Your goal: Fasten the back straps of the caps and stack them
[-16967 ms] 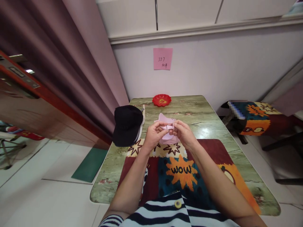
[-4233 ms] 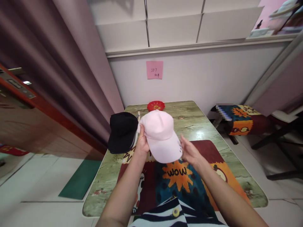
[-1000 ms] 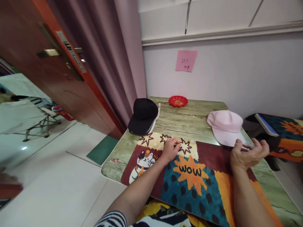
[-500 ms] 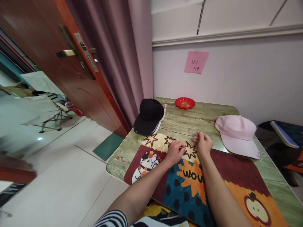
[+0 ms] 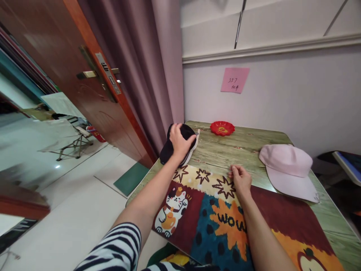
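My left hand (image 5: 180, 141) is over the crown of a black baseball cap (image 5: 167, 150) at the table's left side. Its fingers and thumb are spread across the crown; I cannot tell whether they press on it. A pale rim, perhaps another cap, shows beneath the black one. My right hand (image 5: 241, 180) hovers or rests at the back edge of a colourful mat (image 5: 183, 226), its fingers curled in with nothing visible between them. To its right lies a pale pink cap (image 5: 287, 163), brim towards me.
A red scalloped dish (image 5: 222, 128) stands at the back of the wood-patterned table (image 5: 254, 140). A pink note (image 5: 235, 80) is on the wall. Left of the table are a purple curtain (image 5: 152, 56), a wooden door (image 5: 113, 113) and a green mat (image 5: 131, 178) on the floor.
My left hand has moved from the mat forward and left to the black cap, and its fingers have spread. The right hand has stayed nearly in place. The view has shifted slightly.
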The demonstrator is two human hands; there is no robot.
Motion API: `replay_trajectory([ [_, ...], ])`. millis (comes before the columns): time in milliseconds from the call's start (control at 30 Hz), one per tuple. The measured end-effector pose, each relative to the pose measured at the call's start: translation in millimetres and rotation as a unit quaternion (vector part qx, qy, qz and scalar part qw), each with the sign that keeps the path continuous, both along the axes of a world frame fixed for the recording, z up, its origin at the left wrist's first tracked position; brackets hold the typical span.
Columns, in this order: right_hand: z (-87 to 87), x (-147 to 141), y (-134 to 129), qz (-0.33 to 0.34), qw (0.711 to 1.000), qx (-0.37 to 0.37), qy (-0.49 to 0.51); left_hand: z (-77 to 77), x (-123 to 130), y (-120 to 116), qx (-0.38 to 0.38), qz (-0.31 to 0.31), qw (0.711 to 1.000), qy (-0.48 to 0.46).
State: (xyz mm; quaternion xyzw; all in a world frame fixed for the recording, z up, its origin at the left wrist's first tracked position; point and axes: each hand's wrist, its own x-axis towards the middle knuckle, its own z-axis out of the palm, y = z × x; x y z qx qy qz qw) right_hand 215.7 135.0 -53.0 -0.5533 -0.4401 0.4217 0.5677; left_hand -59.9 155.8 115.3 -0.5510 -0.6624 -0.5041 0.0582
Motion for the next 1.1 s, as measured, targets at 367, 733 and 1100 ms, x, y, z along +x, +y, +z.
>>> replay_trajectory([
  [367,2.9,-0.4,1.4,0.012,1.000,-0.010,0.005,-8.7,-66.2,26.7,-0.070,0.012,0.997,-0.021],
  [733,15.2,-4.7,1.1,0.017,0.996,-0.016,0.081,9.8,-74.6,23.4,0.022,-0.017,0.996,-0.088],
  [1100,130.6,-10.8,-29.4,0.237,0.923,0.046,0.300,60.7,42.6,-39.7,0.086,-0.213,0.954,-0.192],
])
